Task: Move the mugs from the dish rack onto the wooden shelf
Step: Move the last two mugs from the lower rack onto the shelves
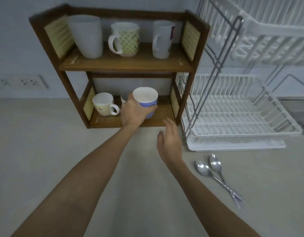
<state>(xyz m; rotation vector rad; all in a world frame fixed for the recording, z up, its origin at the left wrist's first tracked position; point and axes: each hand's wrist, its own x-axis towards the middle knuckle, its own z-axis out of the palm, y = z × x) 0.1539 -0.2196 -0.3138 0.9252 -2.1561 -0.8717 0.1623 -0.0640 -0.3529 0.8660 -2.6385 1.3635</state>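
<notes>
My left hand (133, 113) grips a blue mug (147, 102) with a white inside, upright at the lower board of the wooden shelf (127, 65). To its left on that board stands a small patterned mug (104, 106). Behind my hand a bit of another white mug (123, 99) shows. The top board carries a tall white cup (87, 36), a green-patterned mug (125, 39) and a white mug (162, 40). My right hand (170, 140) hovers open over the counter, just in front of the shelf's right foot. No mugs are visible in the white dish rack (233, 106) to the right.
Two metal spoons (214, 170) lie on the grey counter (62, 151) in front of the rack. The rack's drip tray (236, 146) juts toward me. Wall sockets (19, 82) sit at the left behind the counter.
</notes>
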